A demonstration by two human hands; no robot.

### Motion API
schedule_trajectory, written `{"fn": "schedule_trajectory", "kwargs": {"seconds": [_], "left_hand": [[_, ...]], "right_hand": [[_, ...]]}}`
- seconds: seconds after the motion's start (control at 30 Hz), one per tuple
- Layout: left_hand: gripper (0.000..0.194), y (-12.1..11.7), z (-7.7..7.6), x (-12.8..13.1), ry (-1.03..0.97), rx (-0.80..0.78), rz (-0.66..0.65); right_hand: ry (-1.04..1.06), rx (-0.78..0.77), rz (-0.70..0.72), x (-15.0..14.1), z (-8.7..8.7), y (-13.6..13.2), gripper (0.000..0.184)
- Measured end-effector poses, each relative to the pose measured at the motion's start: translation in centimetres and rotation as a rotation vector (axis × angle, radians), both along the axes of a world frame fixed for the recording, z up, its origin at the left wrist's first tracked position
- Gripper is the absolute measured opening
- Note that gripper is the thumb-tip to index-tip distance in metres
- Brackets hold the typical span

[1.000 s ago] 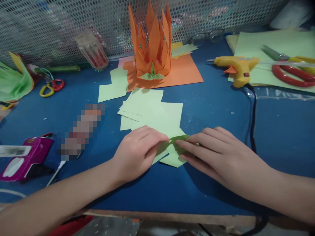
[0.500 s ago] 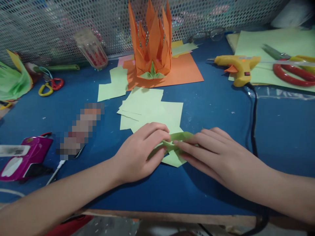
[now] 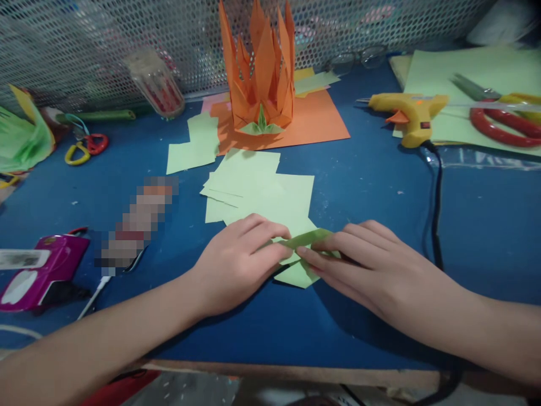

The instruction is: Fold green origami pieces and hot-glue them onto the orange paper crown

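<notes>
- Pinching one end of a folded green paper (image 3: 310, 237) with the left hand (image 3: 240, 265), closed upon it.
- Holding the other end with the right hand (image 3: 380, 268), also closed upon it; cannot see well the underside of this grip.
- Having this paper well in front of the orange paper model (image 3: 262, 84), slightly to its right; next to it, farther from the model, a pale green corner (image 3: 298, 275); cannot tell if joined or separate.
- Between the model and both hands, overlapping pale green sheets (image 3: 253, 175).
- Under the model, lying flat, an orange sheet (image 3: 321, 121).
- Left of the model, a jar (image 3: 156, 84) with reddish contents; farther left, small scissors (image 3: 89, 144).
- Right of the model, well apart, a yellow glue gun (image 3: 414, 113); farther right, red-handled scissors (image 3: 515, 118).
</notes>
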State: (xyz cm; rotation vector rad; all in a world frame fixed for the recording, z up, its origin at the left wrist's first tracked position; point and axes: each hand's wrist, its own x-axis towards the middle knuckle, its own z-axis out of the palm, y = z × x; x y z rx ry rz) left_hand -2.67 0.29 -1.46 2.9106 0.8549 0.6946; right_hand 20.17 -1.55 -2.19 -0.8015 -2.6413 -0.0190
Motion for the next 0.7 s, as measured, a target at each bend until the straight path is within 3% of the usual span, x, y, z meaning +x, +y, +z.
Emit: {"fn": "schedule_trajectory", "kwargs": {"seconds": [0.23, 0.47, 0.7], "left_hand": [[0.016, -1.3, 1.4, 0.1, 0.246, 0.371, -0.010], [0.015, -1.5, 1.1, 0.5, 0.288, 0.358, 0.057], [0.021, -1.0, 1.1, 0.3, 0.259, 0.355, -0.038]], "right_hand": [[-0.014, 0.030, -0.002, -0.1, 0.1, 0.0, 0.026], [-0.024, 0.025, -0.005, -0.2, 0.0, -0.2, 0.029], [-0.002, -0.013, -0.004, -0.2, -0.6, -0.4, 0.027]]}}
